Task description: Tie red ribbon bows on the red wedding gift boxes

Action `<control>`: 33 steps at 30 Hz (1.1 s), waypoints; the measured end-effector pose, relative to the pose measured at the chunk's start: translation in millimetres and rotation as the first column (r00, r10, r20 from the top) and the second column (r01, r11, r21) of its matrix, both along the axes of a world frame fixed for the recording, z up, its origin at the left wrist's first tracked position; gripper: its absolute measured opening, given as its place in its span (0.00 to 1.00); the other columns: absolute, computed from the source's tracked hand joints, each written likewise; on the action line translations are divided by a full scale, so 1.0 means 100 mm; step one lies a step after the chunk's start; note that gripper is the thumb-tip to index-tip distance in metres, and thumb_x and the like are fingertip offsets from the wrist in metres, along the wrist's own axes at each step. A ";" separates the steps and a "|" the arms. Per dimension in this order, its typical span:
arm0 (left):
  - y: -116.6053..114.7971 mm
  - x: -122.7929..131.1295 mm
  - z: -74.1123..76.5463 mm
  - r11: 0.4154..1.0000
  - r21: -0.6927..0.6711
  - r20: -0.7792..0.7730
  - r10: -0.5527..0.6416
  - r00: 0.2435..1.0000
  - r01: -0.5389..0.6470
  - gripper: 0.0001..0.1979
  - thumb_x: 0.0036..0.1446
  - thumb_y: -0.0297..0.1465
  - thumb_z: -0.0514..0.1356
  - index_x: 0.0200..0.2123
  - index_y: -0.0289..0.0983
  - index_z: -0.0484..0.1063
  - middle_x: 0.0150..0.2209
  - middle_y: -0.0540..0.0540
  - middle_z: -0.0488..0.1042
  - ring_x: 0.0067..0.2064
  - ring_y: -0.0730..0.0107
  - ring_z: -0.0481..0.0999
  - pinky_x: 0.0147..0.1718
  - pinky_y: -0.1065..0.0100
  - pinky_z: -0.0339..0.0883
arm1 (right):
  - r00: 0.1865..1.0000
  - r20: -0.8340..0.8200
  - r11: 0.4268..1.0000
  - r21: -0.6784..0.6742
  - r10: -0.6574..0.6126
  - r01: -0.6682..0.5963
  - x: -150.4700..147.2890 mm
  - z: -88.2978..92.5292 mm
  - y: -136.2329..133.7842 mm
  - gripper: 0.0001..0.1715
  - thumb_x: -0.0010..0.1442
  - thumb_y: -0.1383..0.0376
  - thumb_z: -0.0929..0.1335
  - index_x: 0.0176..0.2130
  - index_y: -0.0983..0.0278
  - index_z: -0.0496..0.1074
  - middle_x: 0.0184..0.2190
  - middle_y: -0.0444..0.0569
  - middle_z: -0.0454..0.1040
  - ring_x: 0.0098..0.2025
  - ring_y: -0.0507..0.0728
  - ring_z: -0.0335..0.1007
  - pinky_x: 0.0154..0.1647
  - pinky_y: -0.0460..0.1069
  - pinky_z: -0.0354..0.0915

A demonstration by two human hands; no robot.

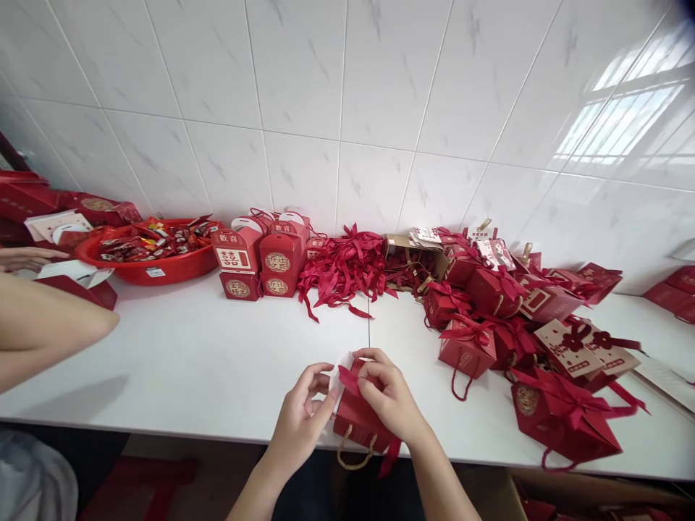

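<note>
- Left hand: at the near edge of the table, fingers bent, thumb and fingertips pinching the white flap at the top left of the gift box.
- Right hand: just right of the left hand, fingers curled over the top of the gift box and gripping it at the red fold.
- Gift box: small and red, held between both hands, resting on the near table edge at centre and tilted toward the viewer.
- Rope handle: a tan loop hanging from the gift box below the table edge; a red ribbon end hangs just right of it.
- Table: a white top, bare in front of the hands on the left half.
- Second person's arm: lies across the near left of the table; their hand is farther back, flat beside a white and red box.
- Finished bags: a loose heap of red bags tied with ribbon bows, filling the right half of the table; the nearest bag lies on its side to the right of the right hand.
- Loose ribbons: a red pile at far centre, against the wall.
- Cardboard carton: open, just right of the loose ribbons, partly buried by bags.
- Standing boxes: red cartons with gold emblems, stacked in two layers left of the loose ribbons.
- Basin: red and round, at far left, filled with wrapped sweets.
- Flat packs: red, stacked behind the basin at the far left edge.
- Wall: glossy white tile, with a window reflection at upper right.
</note>
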State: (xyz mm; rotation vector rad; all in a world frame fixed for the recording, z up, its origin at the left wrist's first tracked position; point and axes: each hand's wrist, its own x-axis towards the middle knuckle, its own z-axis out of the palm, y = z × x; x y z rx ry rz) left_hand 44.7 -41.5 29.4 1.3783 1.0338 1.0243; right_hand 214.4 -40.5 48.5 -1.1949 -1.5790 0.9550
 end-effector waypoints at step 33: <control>0.19 0.14 0.11 0.990 -0.099 0.051 -0.092 0.994 0.097 0.16 0.59 0.44 0.49 0.27 0.39 0.59 0.24 0.53 0.58 0.26 0.74 0.60 0.23 0.74 0.57 | 0.997 0.006 0.993 -0.087 0.081 -0.080 0.01 0.10 0.05 0.13 0.50 0.72 0.61 0.17 0.63 0.60 0.42 0.50 0.71 0.47 0.58 0.68 0.48 0.52 0.61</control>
